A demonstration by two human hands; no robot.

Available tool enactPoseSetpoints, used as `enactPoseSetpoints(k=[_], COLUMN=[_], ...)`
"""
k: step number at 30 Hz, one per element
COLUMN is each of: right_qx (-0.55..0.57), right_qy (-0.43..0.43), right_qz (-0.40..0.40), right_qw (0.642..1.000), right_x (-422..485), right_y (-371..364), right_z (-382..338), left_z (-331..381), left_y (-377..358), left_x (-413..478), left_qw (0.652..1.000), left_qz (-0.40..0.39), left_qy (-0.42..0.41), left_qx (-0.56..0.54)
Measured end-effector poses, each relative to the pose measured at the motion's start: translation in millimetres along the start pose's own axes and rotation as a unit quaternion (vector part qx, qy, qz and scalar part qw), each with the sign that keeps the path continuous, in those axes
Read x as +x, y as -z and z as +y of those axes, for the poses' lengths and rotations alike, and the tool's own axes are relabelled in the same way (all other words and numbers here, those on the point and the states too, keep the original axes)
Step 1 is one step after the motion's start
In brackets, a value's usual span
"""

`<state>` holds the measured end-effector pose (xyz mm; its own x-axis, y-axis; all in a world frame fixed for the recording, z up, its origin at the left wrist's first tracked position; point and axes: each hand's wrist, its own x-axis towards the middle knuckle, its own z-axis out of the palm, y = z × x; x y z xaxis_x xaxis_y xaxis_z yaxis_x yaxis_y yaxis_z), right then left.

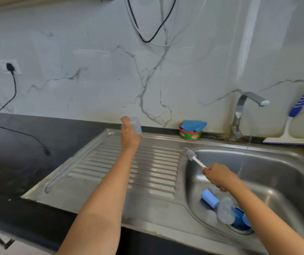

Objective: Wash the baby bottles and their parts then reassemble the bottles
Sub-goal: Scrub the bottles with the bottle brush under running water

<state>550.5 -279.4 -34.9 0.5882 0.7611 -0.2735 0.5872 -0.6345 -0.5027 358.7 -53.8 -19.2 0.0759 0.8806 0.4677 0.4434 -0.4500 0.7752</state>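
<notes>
The clear plastic baby bottle (225, 211) lay on its side down in the bowl of the shiny steel sink (285, 168), close to the drain. A light blue round cap (209, 198) lay just beside it. A dark blue part (239, 218) sat over the drain, partly hidden by the bottle and the right arm.

The left hand (130, 134) was held up over the far end of the ridged draining board (153, 168). Its fingers were curled round a small clear cup-shaped part (136, 126), which looked blurry. The right hand (219, 178) was over the sink bowl. Its fingers were closed tight round the white handle of a bottle brush (193, 157). The grey bristly head pointed up and to the left, by the edge between the bowl and the draining board. I could not tell if it touched the edge.

Behind the sink stood a grey metal tap (243, 111). Near it sat a green and red tub (190, 135) with a folded blue cloth (193, 125) on top. A blue and white window wiper (294, 116) leaned on the marble wall. On the black counter (18, 172) to the left lay a black cable (18, 133).
</notes>
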Motion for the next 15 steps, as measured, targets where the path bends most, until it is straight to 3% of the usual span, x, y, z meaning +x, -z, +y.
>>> enactPoseSetpoints(k=[5, 15], right_qx=[-0.013, -0.025], right_qy=[0.008, 0.024], right_qz=[0.002, -0.001], right_qw=[1.000, 0.999], right_x=[15.1, 32.3], right_y=[-12.3, -20.7], right_z=[-18.9, -44.6], left_z=[-39.8, -73.4], left_y=[10.1, -14.6], left_x=[27.1, 31.6], left_qw=[0.999, 0.996], left_qz=[0.005, -0.026], left_qy=[0.037, 0.027], left_qx=[0.026, 0.079])
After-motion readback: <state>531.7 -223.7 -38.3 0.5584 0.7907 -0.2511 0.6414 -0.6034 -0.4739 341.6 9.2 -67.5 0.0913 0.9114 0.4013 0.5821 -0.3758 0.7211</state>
